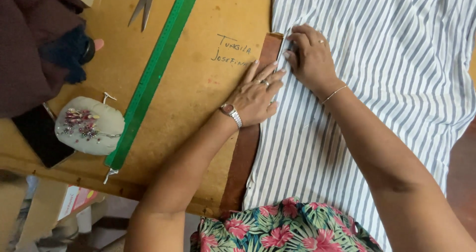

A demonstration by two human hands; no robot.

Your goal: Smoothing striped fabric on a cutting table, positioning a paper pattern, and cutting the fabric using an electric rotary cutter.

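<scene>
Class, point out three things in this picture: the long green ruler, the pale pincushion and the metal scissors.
long green ruler (157,66), head view, mid-length of its flat face
pale oval pincushion (101,128), head view, bare padded top
metal scissors (144,5), head view, closed blades

Right of frame, thin striped cotton-like cloth (377,78) lies matt and smooth. The bench (198,83) is matt fibreboard; the green ruler (153,73) glossy plastic; the scissors (144,4) dull metal.

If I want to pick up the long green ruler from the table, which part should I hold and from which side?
Probably best to take the green ruler near its middle, pinching its two long edges from above. It lies flat on the wooden table, thin and long, so a middle grip should keep it balanced. The side toward the pincushion is crowded at the lower end; the scissors lie near the upper end.
</scene>
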